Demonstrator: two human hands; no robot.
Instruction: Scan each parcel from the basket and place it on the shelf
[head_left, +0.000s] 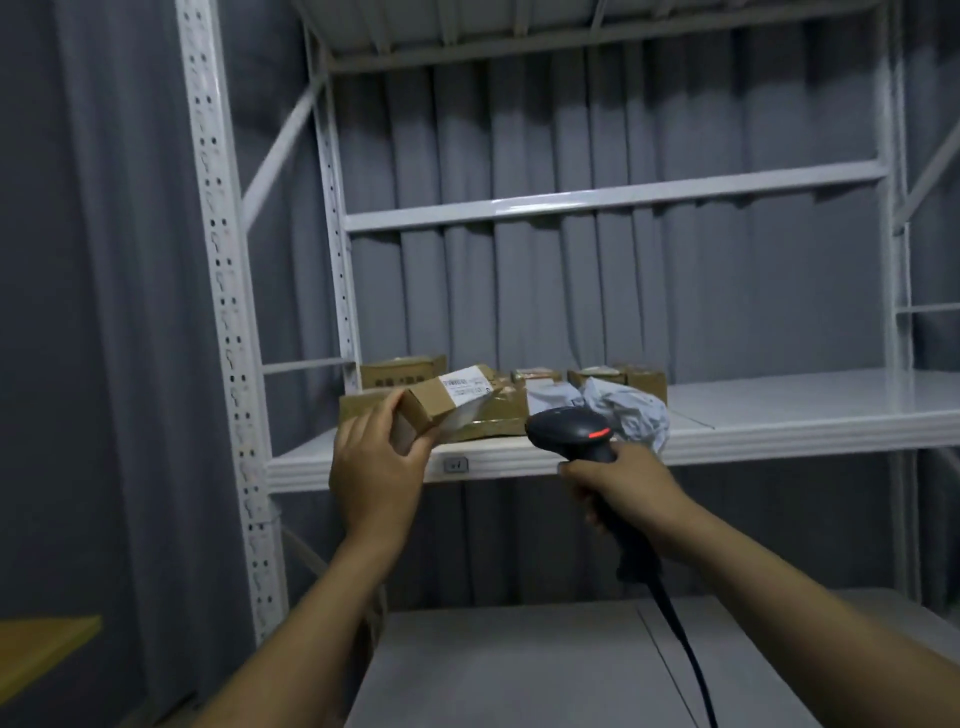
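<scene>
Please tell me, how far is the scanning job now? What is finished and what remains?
Done: several parcels already lie on the shelf. In hand: the left hand holds a small labelled box, and the right hand grips the scanner, its red light on. Left: this box is not yet set down. The basket is out of view, so how many remain cannot be told.

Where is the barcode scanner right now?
In the head view, the scanner is right of centre, gripped by the right hand, its head in front of the grey bag on the shelf.
</scene>
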